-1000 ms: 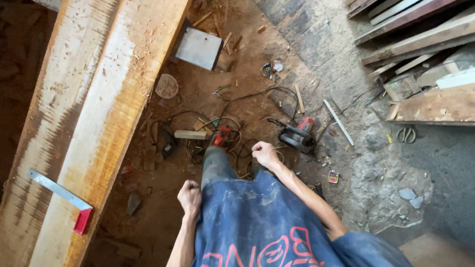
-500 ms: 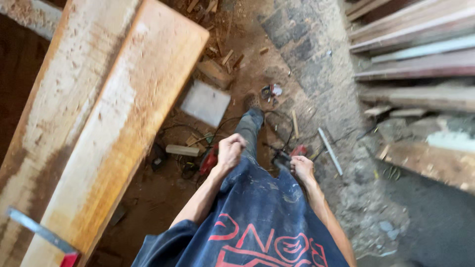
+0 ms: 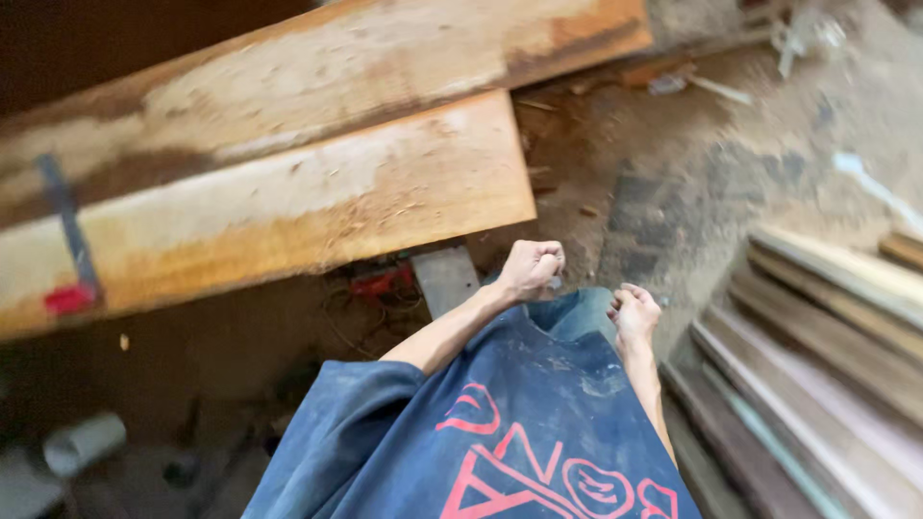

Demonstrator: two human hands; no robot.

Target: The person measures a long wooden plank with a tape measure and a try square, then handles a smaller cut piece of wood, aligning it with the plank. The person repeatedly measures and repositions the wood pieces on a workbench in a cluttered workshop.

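Wide plank (image 3: 288,207), pale sawn face with orange-brown streaks, sawdust on it; long axis running left to right, cut end at right. Lies beside a second plank (image 3: 317,67), square with red handle (image 3: 67,245) across its left part. Left hand (image 3: 532,269) fisted, empty, near cut end; right hand (image 3: 635,312) loosely curled, empty

No packages, labels, signs or screens show anywhere in this view; the only markings are red printed shapes on the person's dusty blue cloth shirt (image 3: 510,432).
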